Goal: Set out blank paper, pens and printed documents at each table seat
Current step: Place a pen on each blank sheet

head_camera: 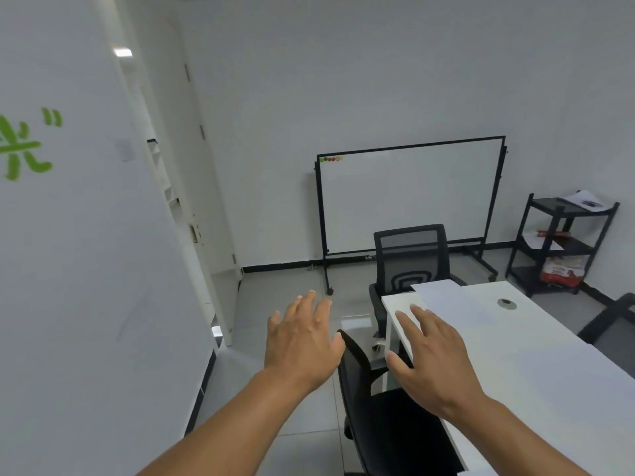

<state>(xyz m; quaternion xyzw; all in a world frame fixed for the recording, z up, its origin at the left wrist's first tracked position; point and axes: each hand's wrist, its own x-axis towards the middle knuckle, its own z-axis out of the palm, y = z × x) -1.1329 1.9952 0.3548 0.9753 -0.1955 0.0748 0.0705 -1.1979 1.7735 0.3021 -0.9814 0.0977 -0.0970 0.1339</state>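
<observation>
A blank white sheet of paper (450, 298) lies at the far end of the white table (536, 352), in front of the end seat. My right hand (433, 359) hovers over the table's left edge, just short of the sheet, fingers spread and empty. My left hand (302, 341) is held out over the floor to the left of the table, also spread and holding nothing. More papers (584, 200) lie on top of a black shelf cart (563, 242) at the far right. No pens are visible.
A black mesh chair (412, 259) stands at the table's far end, another black chair (388, 417) is under my hands, and a third (615, 328) at the right edge. A wheeled whiteboard (409, 197) stands at the back wall. A white wall (68, 269) is close on the left.
</observation>
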